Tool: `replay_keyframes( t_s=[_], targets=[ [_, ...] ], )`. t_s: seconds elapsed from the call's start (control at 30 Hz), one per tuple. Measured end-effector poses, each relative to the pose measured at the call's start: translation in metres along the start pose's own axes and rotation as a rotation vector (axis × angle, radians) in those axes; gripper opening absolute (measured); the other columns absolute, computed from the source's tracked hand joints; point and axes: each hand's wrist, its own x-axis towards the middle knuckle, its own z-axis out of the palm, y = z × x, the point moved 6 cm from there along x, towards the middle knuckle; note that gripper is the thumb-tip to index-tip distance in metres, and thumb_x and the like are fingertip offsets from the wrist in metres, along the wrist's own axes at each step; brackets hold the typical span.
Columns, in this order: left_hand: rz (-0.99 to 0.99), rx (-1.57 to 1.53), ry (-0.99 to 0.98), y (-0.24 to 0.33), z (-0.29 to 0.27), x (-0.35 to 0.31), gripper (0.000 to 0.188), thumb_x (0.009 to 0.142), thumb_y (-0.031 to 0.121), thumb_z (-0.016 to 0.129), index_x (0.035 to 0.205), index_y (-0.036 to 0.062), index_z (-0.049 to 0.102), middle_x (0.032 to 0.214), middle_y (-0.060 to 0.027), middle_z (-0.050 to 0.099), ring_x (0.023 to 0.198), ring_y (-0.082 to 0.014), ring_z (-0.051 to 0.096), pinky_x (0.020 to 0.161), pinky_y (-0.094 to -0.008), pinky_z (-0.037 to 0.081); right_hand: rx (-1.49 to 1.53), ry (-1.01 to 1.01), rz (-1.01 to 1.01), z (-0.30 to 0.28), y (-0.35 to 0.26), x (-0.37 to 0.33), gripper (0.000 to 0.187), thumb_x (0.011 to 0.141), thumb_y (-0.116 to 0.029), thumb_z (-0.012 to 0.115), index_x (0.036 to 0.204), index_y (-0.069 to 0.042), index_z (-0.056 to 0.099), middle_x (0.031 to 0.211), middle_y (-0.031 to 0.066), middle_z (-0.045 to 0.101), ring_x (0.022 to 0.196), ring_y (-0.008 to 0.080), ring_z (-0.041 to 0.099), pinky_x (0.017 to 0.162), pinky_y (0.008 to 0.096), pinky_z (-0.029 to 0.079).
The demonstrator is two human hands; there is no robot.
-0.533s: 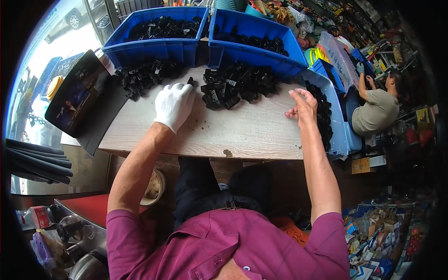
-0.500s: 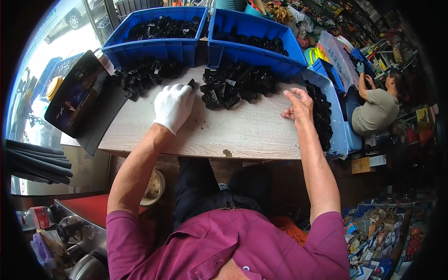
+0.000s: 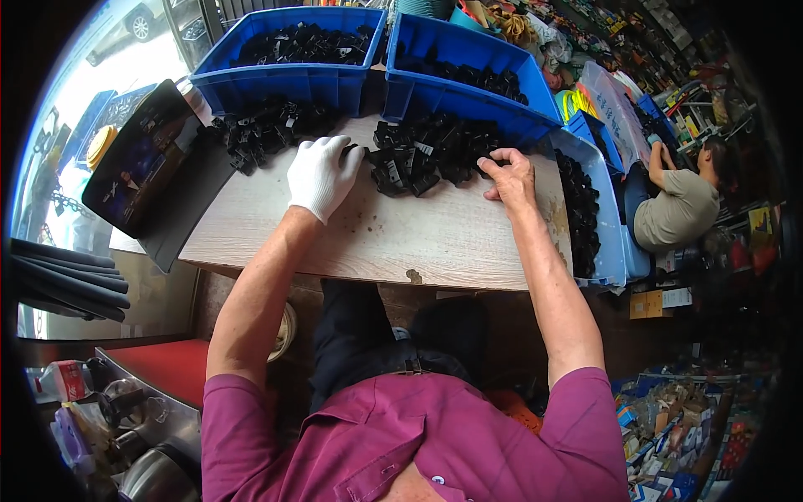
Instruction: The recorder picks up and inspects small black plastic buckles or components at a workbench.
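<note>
My left hand wears a white knitted glove and pinches a small black plastic part at its fingertips, just above the tabletop. Beside it on the right lies a loose pile of black plastic parts, some with white labels. At that pile's right edge is my bare right hand, thumb and forefinger drawn together on a dark part there; the fingers partly cover it. Another heap of black parts sits to the left, beyond my gloved hand.
Two blue bins with black parts stand along the table's far side. A lighter blue bin with more parts is at the right. A propped screen in a dark cover stands left. A co-worker sits at far right.
My right hand has moved left from beside the lighter bin to the pile's edge, its fingers closing. My left hand has shifted slightly right, still with the black part.
</note>
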Motion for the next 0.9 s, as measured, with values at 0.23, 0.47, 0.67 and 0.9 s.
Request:
replay_keyframes(
  t_s=[0.23,0.47,0.67,0.9],
  targets=[
    [-0.028,0.061,-0.05,0.013,0.015,0.009,0.016,0.093,0.026,0.068,0.091,0.0137,0.077,0.093,-0.0103,0.072,0.089,-0.036,0.067,0.077,-0.0458,0.056,0.055,-0.115,0.049,0.002,0.002,-0.012,0.023,0.084,-0.013,0.082,0.098,-0.001,0.068,0.071,0.0024,0.064,0.048,0.0105,0.057,0.049,0.028,0.056],
    [0.031,0.076,-0.049,-0.002,0.012,0.007,0.019,0.094,0.026,0.066,0.083,0.0114,0.072,0.091,-0.0091,0.072,0.089,-0.0354,0.067,0.073,-0.0469,0.058,0.12,-0.184,0.108,-0.003,0.005,-0.038,0.019,0.086,-0.013,0.08,0.095,-0.003,0.067,0.066,-0.0005,0.062,0.047,0.0084,0.055,0.053,0.0289,0.059],
    [-0.123,0.094,-0.224,-0.03,-0.002,0.022,0.031,0.094,0.032,0.061,0.083,0.0062,0.075,0.087,-0.0206,0.073,0.085,-0.0415,0.071,0.079,-0.0508,0.057,0.128,-0.288,0.138,-0.002,0.008,-0.064,0.029,0.083,-0.012,0.082,0.103,-0.002,0.065,0.063,-0.0029,0.057,0.046,0.007,0.052,0.053,0.0294,0.058],
    [-0.066,-0.081,-0.103,-0.042,-0.025,0.014,0.028,0.093,0.035,0.068,0.102,0.0098,0.078,0.097,-0.0176,0.074,0.091,-0.0378,0.072,0.08,-0.0466,0.058,0.115,-0.287,0.144,0.001,-0.008,-0.087,0.043,0.081,-0.006,0.081,0.118,0.004,0.062,0.06,-0.0028,0.054,0.047,0.0068,0.052,0.049,0.0264,0.054]
  ],
)
